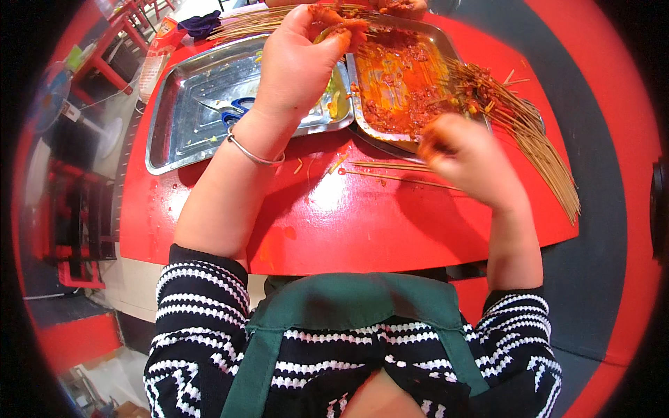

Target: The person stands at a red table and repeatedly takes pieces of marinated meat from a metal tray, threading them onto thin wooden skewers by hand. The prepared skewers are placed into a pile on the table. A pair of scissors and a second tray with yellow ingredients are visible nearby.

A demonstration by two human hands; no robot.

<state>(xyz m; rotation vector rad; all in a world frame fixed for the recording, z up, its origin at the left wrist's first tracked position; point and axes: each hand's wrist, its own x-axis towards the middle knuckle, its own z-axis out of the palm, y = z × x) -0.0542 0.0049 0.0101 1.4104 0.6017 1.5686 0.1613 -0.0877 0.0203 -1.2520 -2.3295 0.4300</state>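
Note:
My left hand [298, 68], its fingertips coated in red sauce, is raised over the inner edges of two metal trays. A yellow-green piece of food [323, 35] shows between its thumb and fingers. My right hand [468, 154] is blurred, with curled, sauce-stained fingers, near the front right corner of the sauce tray [377, 129]. Whether it grips anything is hidden. Red oily sauce [392, 78] with chopped bits covers that tray's bottom. Thin wooden skewers [397, 176] lie on the red table just left of my right hand.
The left metal tray [157, 157] holds blue-handled scissors [232, 108] and vegetable scraps. A bundle of skewers [543, 151] with saucy ends leans across the sauce tray's right rim. More skewers [240, 25] lie behind, near a dark cloth [201, 25]. Another person's hand [402, 7] appears at the top.

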